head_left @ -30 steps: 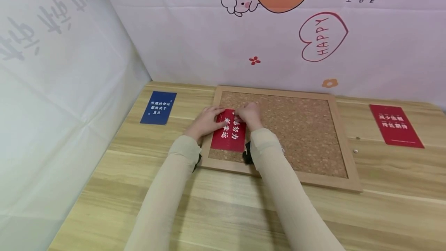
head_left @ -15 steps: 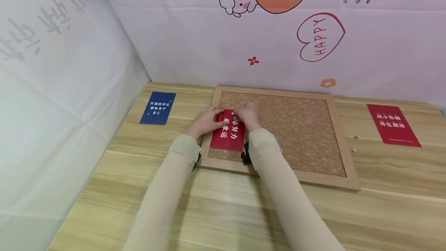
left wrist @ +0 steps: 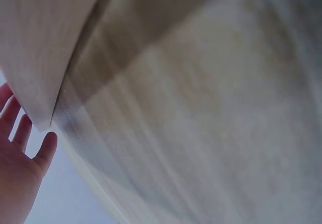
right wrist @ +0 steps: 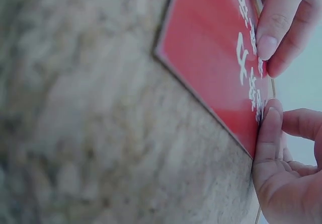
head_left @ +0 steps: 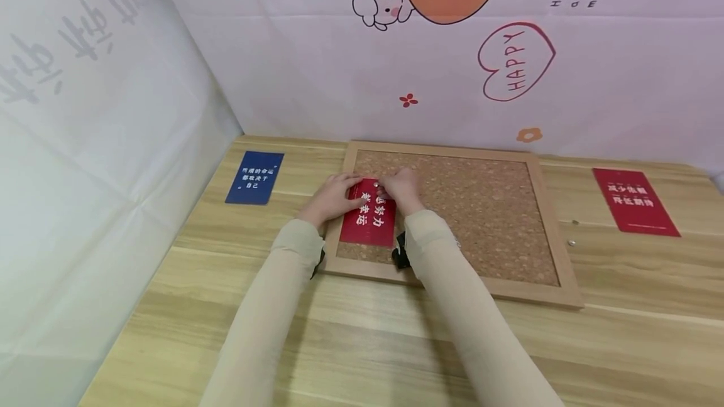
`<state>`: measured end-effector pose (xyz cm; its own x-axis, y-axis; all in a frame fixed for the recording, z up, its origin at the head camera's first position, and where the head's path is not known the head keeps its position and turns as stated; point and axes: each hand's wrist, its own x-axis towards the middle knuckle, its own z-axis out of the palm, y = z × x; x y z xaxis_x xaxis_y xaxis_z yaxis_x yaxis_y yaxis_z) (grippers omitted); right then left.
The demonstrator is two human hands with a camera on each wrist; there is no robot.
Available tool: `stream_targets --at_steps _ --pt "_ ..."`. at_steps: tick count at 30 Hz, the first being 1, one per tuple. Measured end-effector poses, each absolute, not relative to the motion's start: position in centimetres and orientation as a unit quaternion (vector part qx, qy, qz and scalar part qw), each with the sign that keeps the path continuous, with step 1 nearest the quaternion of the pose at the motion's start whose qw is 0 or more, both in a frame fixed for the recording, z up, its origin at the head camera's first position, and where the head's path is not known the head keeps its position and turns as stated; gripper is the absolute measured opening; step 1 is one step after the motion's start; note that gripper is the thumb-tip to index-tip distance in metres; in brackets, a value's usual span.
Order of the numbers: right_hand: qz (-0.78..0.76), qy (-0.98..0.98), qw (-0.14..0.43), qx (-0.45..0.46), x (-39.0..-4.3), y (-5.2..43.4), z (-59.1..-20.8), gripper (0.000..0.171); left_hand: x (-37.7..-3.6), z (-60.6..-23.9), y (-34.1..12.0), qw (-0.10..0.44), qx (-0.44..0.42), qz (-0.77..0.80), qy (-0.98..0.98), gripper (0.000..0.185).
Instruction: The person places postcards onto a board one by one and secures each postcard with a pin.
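Both our hands are on the red card (head_left: 369, 219): our left hand (head_left: 332, 198) lays nearly straight fingers flat on its far left corner, and our right hand (head_left: 400, 188) curls its fingertips (right wrist: 266, 128) down onto the far edge, thumb tip pressing at the rim. Whether the small shiny pin head (head_left: 375, 184) between our fingers is pinched or only touched, we cannot tell. That card lies flat on the cork board (head_left: 481, 206), in its left part, with its left edge just beside the wooden frame (head_left: 337, 231). To the right, most of the cork lies bare. Well apart on the table (head_left: 362, 344), a blue card (head_left: 254, 177) sits to the left of the board, and a second red card (head_left: 635, 201) lies to the right, with two loose pins (head_left: 572, 233) near it.
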<state>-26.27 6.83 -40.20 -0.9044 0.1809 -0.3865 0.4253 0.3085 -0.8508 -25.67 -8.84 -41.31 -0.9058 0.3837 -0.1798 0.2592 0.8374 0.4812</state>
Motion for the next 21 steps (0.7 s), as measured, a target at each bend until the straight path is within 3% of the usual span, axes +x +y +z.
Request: stream_targets --at_steps 21 --pt "-0.571 0.8 0.145 0.114 -25.61 7.85 -39.78 0.027 -25.45 -41.08 -8.79 0.141 0.169 0.234 0.947 0.062"
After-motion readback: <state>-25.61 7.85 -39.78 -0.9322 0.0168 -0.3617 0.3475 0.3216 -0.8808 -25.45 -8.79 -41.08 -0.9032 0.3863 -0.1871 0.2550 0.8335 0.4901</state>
